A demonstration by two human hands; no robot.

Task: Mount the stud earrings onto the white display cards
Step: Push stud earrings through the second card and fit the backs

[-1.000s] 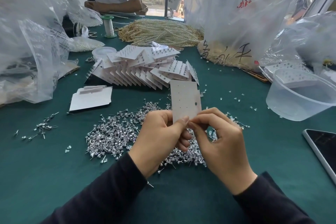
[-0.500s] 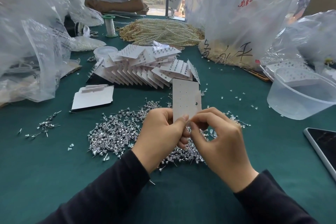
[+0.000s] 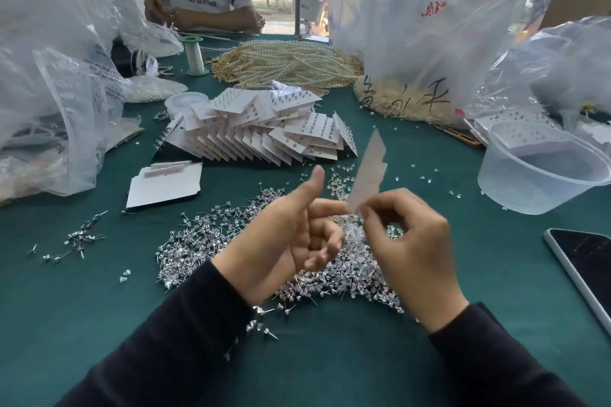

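Head view: one person's two hands work above a green desk (image 3: 99, 291); I judge the task to be in its middle, neither fresh nor near its end.
Card (image 3: 368, 172): raised above the desk between the hands, tilted, almost edge-on and blurred. No stud shows on it, so it looks unfilled or barely begun.
Right hand (image 3: 406, 241): its fingers (image 3: 390, 200) and thumb pinch the card's lower corner.
Left hand (image 3: 291, 231): the thumb is lifted clear and the forefinger reaches to the card's lower edge. The other fingers are curled into the palm; whether they grasp a stud I cannot tell.
Done cards (image 3: 264, 132): a long fanned stack with studs showing in rows, lying beyond the hands. This is the finished share, and it is many cards.
Blank cards (image 3: 165, 183): a short flat stack left of the done cards, apparently yet to be filled.
Studs (image 3: 231, 235): a broad loose heap on the desk, directly under and around the hands. A great many are unmounted.
Backs (image 3: 429, 175): small clear pieces strewn near the tub (image 3: 542, 172), probably stoppers for the pins, though too small to be sure.
What is left: fill the card in hand, then the blanks. The heap looks far larger than the few blanks in view can take.
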